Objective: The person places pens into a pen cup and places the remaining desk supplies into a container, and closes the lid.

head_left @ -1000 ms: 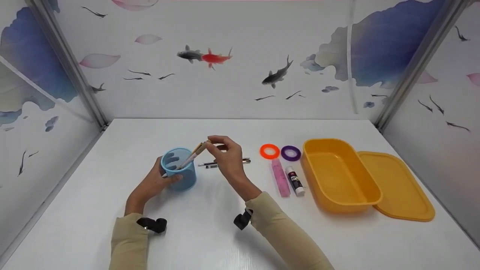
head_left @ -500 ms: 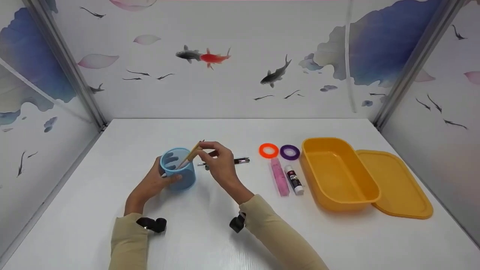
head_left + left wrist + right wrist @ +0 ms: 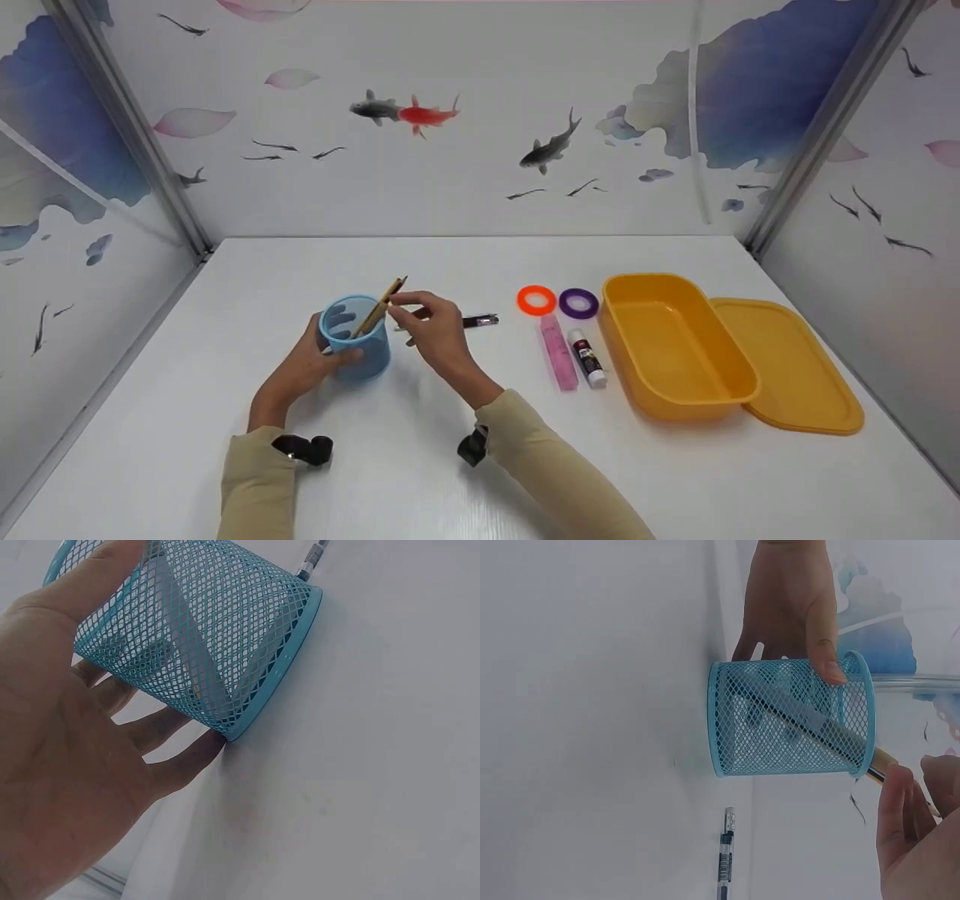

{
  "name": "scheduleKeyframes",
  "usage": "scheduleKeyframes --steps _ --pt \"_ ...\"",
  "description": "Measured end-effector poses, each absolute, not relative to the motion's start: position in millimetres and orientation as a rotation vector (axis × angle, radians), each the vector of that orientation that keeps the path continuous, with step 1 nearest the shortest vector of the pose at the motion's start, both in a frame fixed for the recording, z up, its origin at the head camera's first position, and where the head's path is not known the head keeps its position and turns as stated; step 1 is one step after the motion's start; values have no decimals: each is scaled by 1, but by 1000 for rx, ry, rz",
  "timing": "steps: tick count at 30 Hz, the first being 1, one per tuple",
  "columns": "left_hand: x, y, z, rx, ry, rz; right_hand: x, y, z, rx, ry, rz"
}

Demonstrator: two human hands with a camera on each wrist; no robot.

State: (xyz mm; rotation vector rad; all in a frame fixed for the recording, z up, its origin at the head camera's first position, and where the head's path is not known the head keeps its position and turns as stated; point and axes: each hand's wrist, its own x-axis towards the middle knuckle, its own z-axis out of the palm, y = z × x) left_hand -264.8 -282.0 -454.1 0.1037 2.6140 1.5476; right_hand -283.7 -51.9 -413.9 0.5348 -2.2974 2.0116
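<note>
A light blue mesh pen cup [image 3: 364, 364] stands on the white table, with my left hand [image 3: 307, 364] gripping its side, the thumb at the front and the other fingers behind. Yellowish pencils [image 3: 379, 309] lean in the cup, their upper ends sticking out over the rim. At those ends, my right hand [image 3: 435, 330] pinches the pencils between thumb and fingers. Through the mesh in the right wrist view, a black-and-yellow striped pencil [image 3: 802, 726] slants beside a wider greyish shaft. Partly hidden behind my right hand lies a black-and-clear pen [image 3: 480, 321]; another slim end shows beside it.
Right of the hands lie an orange ring [image 3: 536, 300], a purple ring [image 3: 579, 304], a pink stick-like piece [image 3: 559, 352] and a glue stick [image 3: 587, 358]. Beyond them stands a yellow box [image 3: 679, 390], its flat lid [image 3: 810, 367] at the far right. Printed walls enclose the table.
My right hand has moved left and slightly down towards the cup, and the pencils' upper ends now show above the fingers. My left hand keeps its hold on the cup.
</note>
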Motion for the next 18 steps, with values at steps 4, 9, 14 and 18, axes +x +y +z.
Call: scheduleKeyframes --steps 4,9,14,18 --pt "-266 -282 -454 95 2619 1532 -286 -45 -416 556 -2311 1989" --pt "-268 -282 -456 123 2623 1525 -293 -27 -414 587 -2362 1924" --pt "-267 -284 -458 143 2619 1546 -308 -7 -408 622 -2422 1778" --pt "-265 -284 -457 126 2628 1529 -319 8 -405 625 -2448 1709"
